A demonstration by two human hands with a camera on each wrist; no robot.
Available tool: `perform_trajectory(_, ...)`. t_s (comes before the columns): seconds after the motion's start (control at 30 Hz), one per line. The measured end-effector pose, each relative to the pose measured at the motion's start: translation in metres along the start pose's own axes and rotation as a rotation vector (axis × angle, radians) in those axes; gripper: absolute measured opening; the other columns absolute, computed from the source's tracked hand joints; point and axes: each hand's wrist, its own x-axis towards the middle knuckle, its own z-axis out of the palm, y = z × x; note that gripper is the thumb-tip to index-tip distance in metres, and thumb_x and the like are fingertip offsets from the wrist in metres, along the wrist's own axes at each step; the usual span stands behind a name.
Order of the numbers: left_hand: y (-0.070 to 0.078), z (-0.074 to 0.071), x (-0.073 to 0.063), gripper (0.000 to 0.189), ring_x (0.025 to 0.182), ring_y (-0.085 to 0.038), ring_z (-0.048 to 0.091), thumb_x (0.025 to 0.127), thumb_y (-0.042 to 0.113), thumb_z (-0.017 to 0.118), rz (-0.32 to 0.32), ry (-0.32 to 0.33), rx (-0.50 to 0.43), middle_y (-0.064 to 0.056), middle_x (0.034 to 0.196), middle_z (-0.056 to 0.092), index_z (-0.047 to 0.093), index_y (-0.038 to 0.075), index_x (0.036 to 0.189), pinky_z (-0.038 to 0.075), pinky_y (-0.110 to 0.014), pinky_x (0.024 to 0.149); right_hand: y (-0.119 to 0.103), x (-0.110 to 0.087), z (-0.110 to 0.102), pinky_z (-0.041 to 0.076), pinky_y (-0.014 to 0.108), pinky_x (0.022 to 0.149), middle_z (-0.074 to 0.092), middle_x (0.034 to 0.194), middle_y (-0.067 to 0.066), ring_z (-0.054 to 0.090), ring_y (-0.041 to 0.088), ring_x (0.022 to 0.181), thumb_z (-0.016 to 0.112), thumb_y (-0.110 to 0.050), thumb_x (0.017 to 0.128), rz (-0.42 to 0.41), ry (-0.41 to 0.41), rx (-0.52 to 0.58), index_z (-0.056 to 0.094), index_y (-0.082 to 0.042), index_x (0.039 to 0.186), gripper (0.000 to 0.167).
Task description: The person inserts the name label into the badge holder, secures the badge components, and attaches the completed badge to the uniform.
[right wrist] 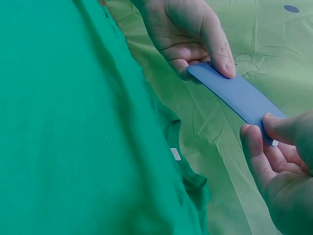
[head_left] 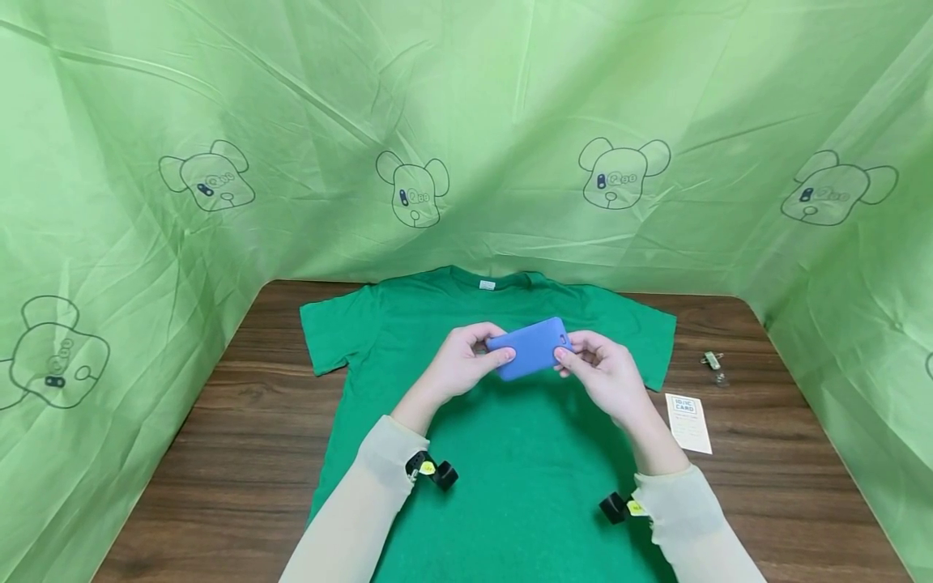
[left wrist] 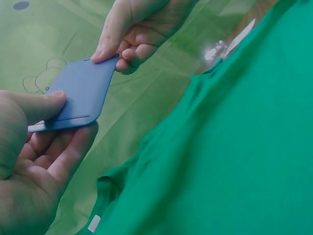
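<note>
A flat blue card holder (head_left: 530, 350) is held in the air over a green T-shirt (head_left: 466, 494). My left hand (head_left: 466, 356) pinches one end, its thumb on the upper face and fingers underneath. At the other end, near a small slot, my right hand (head_left: 603, 374) pinches the holder the same way. The left wrist view shows a thin groove across the holder (left wrist: 83, 93) by the left thumb. A bit of white shows at its edge in both wrist views; what it belongs to I cannot tell.
On the wooden table (head_left: 787, 486), right of the shirt, lies a white printed card (head_left: 688, 423) reading "ID/IC CARD". A small metal clip (head_left: 712, 361) with a clear piece lies behind it. Green curtains (head_left: 510, 73) enclose the table at the back and sides.
</note>
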Motion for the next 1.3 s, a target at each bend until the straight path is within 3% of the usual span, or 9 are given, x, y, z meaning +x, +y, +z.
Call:
perform_trajectory(0.1, 0.0011, -0.0001, -0.0007, 0.012, 0.089, -0.022, 0.071, 0.102, 0.016, 0.081, 0.010, 0.007, -0.002, -0.011, 0.105, 0.074, 0.075, 0.006, 0.106, 0.062, -0.032, 0.078, 0.0006, 0.0000, -0.0005, 0.066, 0.031, 0.078, 0.076, 0.097, 0.019, 0.075, 0.021, 0.082, 0.070, -0.013, 0.109, -0.006, -0.007, -0.014, 0.074, 0.004, 0.120, 0.020)
perform_trajectory(0.27, 0.0011, -0.0002, -0.0009, 0.014, 0.083, -0.020, 0.071, 0.102, 0.017, 0.081, 0.008, 0.009, -0.005, -0.008, 0.097, 0.073, 0.073, 0.006, 0.102, 0.061, -0.034, 0.074, -0.0001, -0.0008, -0.0011, 0.066, 0.033, 0.080, 0.076, 0.097, 0.019, 0.075, 0.020, 0.082, 0.068, -0.014, 0.111, -0.010, -0.028, -0.012, 0.073, 0.004, 0.121, 0.022)
perform_trajectory(0.5, 0.0006, 0.0007, -0.0014, 0.024, 0.073, -0.022, 0.072, 0.101, 0.023, 0.083, -0.006, 0.021, -0.026, -0.008, 0.079, 0.071, 0.066, 0.007, 0.094, 0.060, -0.068, 0.075, -0.0012, -0.0028, -0.0021, 0.067, 0.036, 0.082, 0.075, 0.100, 0.026, 0.079, 0.036, 0.088, 0.059, -0.009, 0.114, -0.020, -0.090, 0.088, 0.065, 0.008, 0.130, 0.024)
perform_trajectory(0.67, -0.0010, 0.0018, -0.0015, 0.025, 0.074, -0.024, 0.072, 0.101, 0.023, 0.083, -0.006, 0.032, -0.019, -0.007, 0.077, 0.072, 0.064, 0.009, 0.092, 0.064, -0.051, 0.071, -0.0018, -0.0033, -0.0026, 0.067, 0.034, 0.079, 0.075, 0.100, 0.029, 0.079, 0.027, 0.085, 0.060, -0.009, 0.114, -0.040, -0.094, 0.121, 0.063, 0.009, 0.132, 0.025)
perform_trajectory(0.73, -0.0014, 0.0021, -0.0016, 0.026, 0.073, -0.025, 0.072, 0.101, 0.024, 0.083, -0.003, 0.030, -0.020, -0.007, 0.076, 0.072, 0.064, 0.009, 0.091, 0.064, -0.053, 0.070, -0.0027, -0.0033, -0.0024, 0.067, 0.033, 0.077, 0.076, 0.100, 0.028, 0.079, 0.029, 0.084, 0.062, -0.009, 0.113, -0.040, -0.087, 0.115, 0.064, 0.008, 0.131, 0.025)
perform_trajectory(0.87, -0.0015, 0.0026, -0.0018, 0.029, 0.073, -0.025, 0.071, 0.101, 0.024, 0.083, -0.002, 0.021, -0.023, -0.007, 0.076, 0.072, 0.062, 0.009, 0.089, 0.060, -0.068, 0.073, -0.0035, -0.0029, -0.0016, 0.066, 0.034, 0.075, 0.078, 0.097, 0.022, 0.078, 0.035, 0.083, 0.069, -0.011, 0.109, -0.036, -0.065, 0.069, 0.068, 0.004, 0.126, 0.023)
perform_trajectory(0.93, -0.0016, 0.0030, -0.0017, 0.030, 0.072, -0.024, 0.070, 0.101, 0.024, 0.084, -0.002, 0.019, -0.015, -0.007, 0.075, 0.072, 0.061, 0.010, 0.088, 0.060, -0.068, 0.072, -0.0028, -0.0025, -0.0011, 0.066, 0.035, 0.074, 0.078, 0.095, 0.020, 0.077, 0.036, 0.082, 0.072, -0.011, 0.108, -0.037, -0.050, 0.043, 0.070, 0.003, 0.123, 0.021)
perform_trajectory(1.17, -0.0023, 0.0039, -0.0012, 0.032, 0.070, -0.024, 0.068, 0.100, 0.025, 0.084, 0.013, 0.014, -0.025, -0.008, 0.074, 0.072, 0.060, 0.010, 0.086, 0.059, -0.068, 0.070, -0.0027, -0.0034, -0.0007, 0.065, 0.034, 0.075, 0.079, 0.097, 0.017, 0.075, 0.017, 0.080, 0.075, -0.015, 0.106, -0.034, 0.006, -0.013, 0.074, 0.001, 0.119, 0.021)
perform_trajectory(1.3, -0.0027, 0.0032, -0.0009, 0.024, 0.072, -0.025, 0.070, 0.103, 0.026, 0.080, 0.027, 0.020, -0.038, -0.007, 0.077, 0.072, 0.067, 0.010, 0.092, 0.061, -0.058, 0.070, -0.0018, -0.0038, -0.0017, 0.065, 0.033, 0.076, 0.078, 0.096, 0.017, 0.074, 0.017, 0.080, 0.076, -0.017, 0.106, -0.029, 0.037, -0.019, 0.075, 0.001, 0.119, 0.022)
